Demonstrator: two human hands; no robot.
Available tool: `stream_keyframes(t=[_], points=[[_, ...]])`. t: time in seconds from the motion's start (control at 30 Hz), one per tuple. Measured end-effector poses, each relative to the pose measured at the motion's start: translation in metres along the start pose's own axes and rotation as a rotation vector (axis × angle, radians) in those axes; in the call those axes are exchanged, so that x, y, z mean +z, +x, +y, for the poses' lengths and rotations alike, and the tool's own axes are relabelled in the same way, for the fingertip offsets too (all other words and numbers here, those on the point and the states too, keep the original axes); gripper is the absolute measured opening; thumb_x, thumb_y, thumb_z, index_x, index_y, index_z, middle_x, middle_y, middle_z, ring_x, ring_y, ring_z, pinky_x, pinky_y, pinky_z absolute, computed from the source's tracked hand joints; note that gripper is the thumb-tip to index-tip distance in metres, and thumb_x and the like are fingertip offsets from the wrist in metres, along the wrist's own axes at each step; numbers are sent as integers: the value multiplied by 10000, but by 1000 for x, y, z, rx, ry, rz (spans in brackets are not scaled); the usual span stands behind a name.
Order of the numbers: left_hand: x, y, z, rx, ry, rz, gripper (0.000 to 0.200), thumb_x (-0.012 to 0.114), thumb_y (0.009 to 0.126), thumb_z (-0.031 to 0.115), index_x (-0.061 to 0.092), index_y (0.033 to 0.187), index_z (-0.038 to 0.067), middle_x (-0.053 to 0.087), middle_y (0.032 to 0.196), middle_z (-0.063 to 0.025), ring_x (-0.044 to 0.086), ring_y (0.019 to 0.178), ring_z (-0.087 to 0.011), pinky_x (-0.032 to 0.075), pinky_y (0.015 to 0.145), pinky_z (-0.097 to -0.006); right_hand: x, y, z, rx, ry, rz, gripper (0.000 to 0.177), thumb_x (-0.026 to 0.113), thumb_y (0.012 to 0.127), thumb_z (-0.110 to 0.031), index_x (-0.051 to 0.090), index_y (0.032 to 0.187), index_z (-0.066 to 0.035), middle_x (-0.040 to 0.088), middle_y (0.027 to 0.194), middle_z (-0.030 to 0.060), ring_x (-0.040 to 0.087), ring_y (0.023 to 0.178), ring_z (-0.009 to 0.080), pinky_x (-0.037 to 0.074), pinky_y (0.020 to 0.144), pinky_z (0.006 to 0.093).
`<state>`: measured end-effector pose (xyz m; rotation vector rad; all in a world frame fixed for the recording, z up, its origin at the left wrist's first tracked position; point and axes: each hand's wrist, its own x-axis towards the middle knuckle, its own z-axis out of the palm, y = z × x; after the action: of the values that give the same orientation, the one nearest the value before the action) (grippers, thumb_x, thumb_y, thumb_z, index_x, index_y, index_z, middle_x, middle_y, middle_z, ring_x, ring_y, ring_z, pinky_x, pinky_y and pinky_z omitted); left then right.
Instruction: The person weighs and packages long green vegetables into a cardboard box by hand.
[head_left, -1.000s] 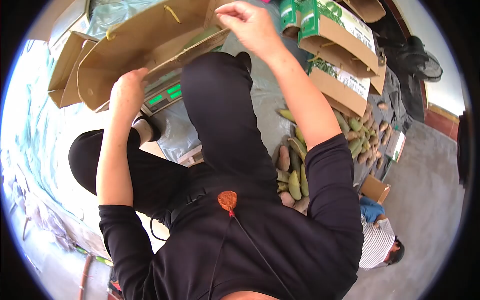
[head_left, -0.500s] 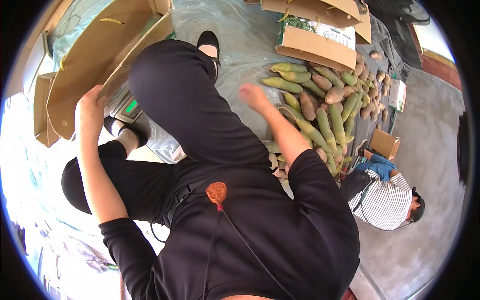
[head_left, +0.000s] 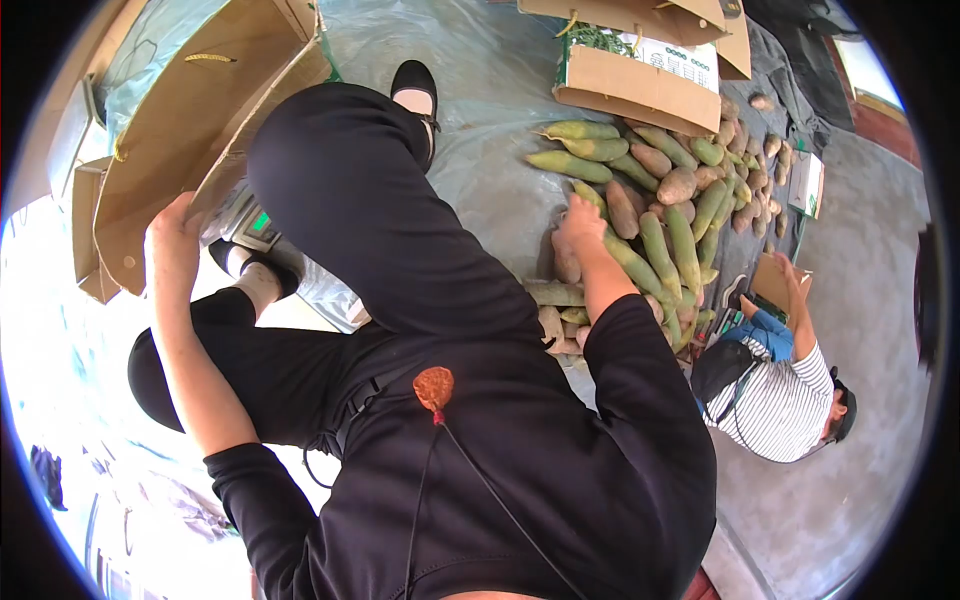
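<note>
Radishes (head_left: 655, 250), long and green, lie heaped with rounder pinkish tubers (head_left: 677, 185) on sheeting (head_left: 485, 165) to my right, both too overlapped to count. My right grip (head_left: 582, 224) is at the heap's edge; whether it has closed on anything, I cannot tell. Each radish looks firm, fairly heavy and smooth (likely slippery if damp), best held round its thick middle. My left grip (head_left: 172, 238) pinches the edge of one open cardboard box (head_left: 190, 130), apparently stiff but light. Two black shoes (head_left: 412, 74) and one co-worker (head_left: 775, 400) also show.
</note>
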<state>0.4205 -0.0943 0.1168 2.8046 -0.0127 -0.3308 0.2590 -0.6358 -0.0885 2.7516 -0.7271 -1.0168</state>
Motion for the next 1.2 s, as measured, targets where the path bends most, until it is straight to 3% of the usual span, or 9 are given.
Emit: stream_keyframes(t=[0.17,0.4,0.47,0.57,0.6,0.73,0.87,1.03,1.2], points=[[-4,-2,12,-42,20,14,230,581,807,40,642,1028,51,639,880,-207,615,851,-373,475,744,-415,2,-10,41,169,-105,-276,468,558,877,-220,424,1314,-123,480,1352,80,442,1270,276,394,983,480],[-5,-3,13,-100,-7,-45,228,588,801,49,647,1022,56,638,918,-219,607,901,-393,477,790,-437,27,-15,54,11,-166,-223,251,515,893,-280,677,1029,-145,642,1152,74,563,1140,271,434,905,486],[-5,-4,13,-83,8,-26,238,546,797,19,648,1008,58,635,907,-222,608,896,-393,478,784,-441,48,-7,64,-32,-26,-20,262,517,883,-298,679,975,-112,685,982,126,653,865,304,501,787,445],[-8,-5,17,-63,30,-8,267,518,779,-20,647,1001,51,640,897,-212,615,902,-380,485,791,-445,69,34,78,-182,320,-5,246,515,872,-278,672,919,-95,683,816,143,651,749,342,504,688,417],[-9,-6,19,-64,33,-8,273,518,777,-24,647,1006,49,642,898,-211,617,900,-379,488,792,-444,59,41,75,-486,288,182,214,535,870,-231,655,875,-54,648,661,116,634,620,276,482,599,352],[-5,-9,15,-15,84,13,212,533,756,-47,622,934,25,645,871,-192,627,879,-374,501,762,-436,-60,27,-1,-324,905,81,176,535,885,-120,647,879,16,536,594,26,517,574,102,407,549,260],[-3,-11,13,35,119,45,191,536,743,-56,605,904,21,646,846,-177,638,861,-354,513,751,-432,-142,-1,-53,-407,1310,51,201,520,926,-129,639,853,16,503,638,-15,467,604,88,358,587,237],[3,-12,8,71,123,92,161,546,738,-48,599,873,23,644,825,-174,647,848,-344,523,736,-423,-265,-59,-119,-921,1530,153,175,506,961,-143,597,940,4,522,734,25,462,687,106,365,666,257],[-2,-12,12,27,115,30,238,526,749,-62,606,955,27,640,895,-174,630,898,-354,504,772,-426,-391,-133,-164,-1454,1640,223,158,489,968,-118,563,964,22,432,703,23,458,714,156,384,881,394]])
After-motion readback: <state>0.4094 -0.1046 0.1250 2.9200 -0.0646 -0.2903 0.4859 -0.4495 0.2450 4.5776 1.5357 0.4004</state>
